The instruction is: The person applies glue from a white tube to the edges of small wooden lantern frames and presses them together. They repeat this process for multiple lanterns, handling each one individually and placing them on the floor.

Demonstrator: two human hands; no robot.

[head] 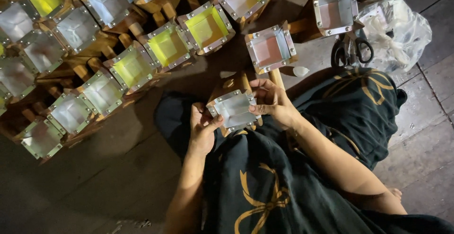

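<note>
Two bare hands meet over one small square box with a wooden body and a riveted metal frame (234, 109), seen from a head camera looking straight down at a person seated on a floor of dark boards (113, 163). This box sits at the centre of the view, just above the person's lap, which is covered in black cloth with gold ribbon patterns (265, 186). On one side, the left hand (202, 129) grips the box's left edge, thumb pressed along the frame and fingers curled beneath. On the other side, the right hand (273, 102) pinches the box's upper right corner, fingers (259, 85) bent over the rim and thumb against the right edge. Both hands are clenched on the box, which tilts slightly. Beyond the hands, many similar boxes lie in rows across the upper left: some with yellow linings (206, 26), others silvery white (102, 92). A pink-lined box (269, 49) rests just above the right hand, and another pale one (335, 10) sits further right. Black-handled scissors (352, 50) lie near a crumpled clear plastic bag (397, 33) at the upper right. A small white scrap (301, 71) lies beside the pink-lined box.
</note>
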